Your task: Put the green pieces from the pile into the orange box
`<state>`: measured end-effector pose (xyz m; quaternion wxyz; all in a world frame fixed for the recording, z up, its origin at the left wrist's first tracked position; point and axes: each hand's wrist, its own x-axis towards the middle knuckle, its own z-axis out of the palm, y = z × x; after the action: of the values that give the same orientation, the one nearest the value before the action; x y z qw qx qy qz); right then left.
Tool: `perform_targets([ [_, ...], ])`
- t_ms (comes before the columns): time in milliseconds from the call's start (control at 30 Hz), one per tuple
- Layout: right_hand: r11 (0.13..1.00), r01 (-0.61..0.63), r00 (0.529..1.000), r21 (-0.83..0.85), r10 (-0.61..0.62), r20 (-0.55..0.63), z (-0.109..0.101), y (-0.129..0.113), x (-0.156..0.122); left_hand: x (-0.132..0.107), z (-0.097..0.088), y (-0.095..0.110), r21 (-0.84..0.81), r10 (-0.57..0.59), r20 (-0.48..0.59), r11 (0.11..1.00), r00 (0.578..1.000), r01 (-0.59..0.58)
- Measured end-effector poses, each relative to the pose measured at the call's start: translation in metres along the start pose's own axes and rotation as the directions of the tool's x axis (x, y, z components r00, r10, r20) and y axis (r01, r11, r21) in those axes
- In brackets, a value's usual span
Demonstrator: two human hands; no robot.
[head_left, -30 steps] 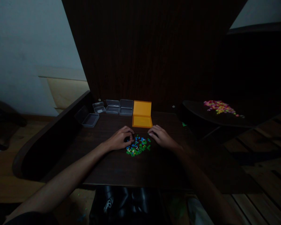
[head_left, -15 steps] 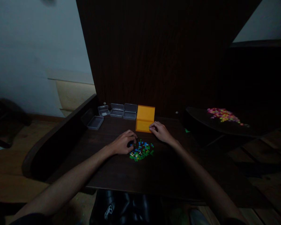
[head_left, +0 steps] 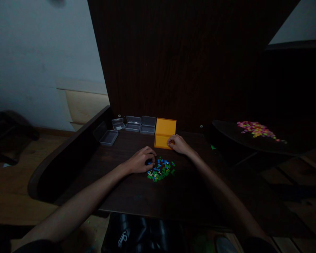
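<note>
Small green, blue, white and yellow plastic bricks lie in a loose pile on the dark wooden table. At the pile's left edge rests my left hand, its fingers curved and the thumb apart from them. Behind the pile stands a yellow box with its lid raised. My right hand reaches over the box's front right corner, fingertips pinched together above the tray part. Whatever is between those fingertips is too small and dark to make out.
Several clear plastic cases with raised lids line the table's back left, another case in front of them. A raised board edges the left. Pink and yellow pieces lie on a side surface; a green piece lies nearer.
My right hand has moved slightly left and further over the yellow box. My left hand stays beside the pile. The whole view has shifted a little.
</note>
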<state>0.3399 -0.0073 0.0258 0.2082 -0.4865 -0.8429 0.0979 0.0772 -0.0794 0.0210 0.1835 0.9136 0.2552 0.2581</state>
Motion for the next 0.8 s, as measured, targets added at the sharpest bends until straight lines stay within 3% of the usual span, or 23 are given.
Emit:
perform_targets([
  [267, 0.999, 0.035, 0.998, 0.036, -0.033, -0.058, -0.014, -0.007, -0.017, 0.0, 0.001, -0.001, -0.006, 0.008, 0.008, 1.0, 1.0, -0.008],
  [400, 0.982, 0.079, 0.994, 0.17, -0.09, 0.057, -0.022, -0.012, -0.042, 0.001, 0.002, 0.001, 0.001, -0.013, -0.012, 1.0, 1.0, 0.013],
  [533, 0.963, 0.029, 0.981, 0.269, -0.079, 0.178, -0.024, -0.014, -0.064, 0.0, 0.003, 0.0, 0.012, -0.027, -0.02, 1.0, 0.999, 0.027],
  [800, 0.957, 0.0, 0.967, 0.292, -0.074, 0.243, -0.018, -0.017, -0.076, 0.0, 0.003, -0.005, 0.017, -0.023, -0.017, 1.0, 1.0, 0.023],
])
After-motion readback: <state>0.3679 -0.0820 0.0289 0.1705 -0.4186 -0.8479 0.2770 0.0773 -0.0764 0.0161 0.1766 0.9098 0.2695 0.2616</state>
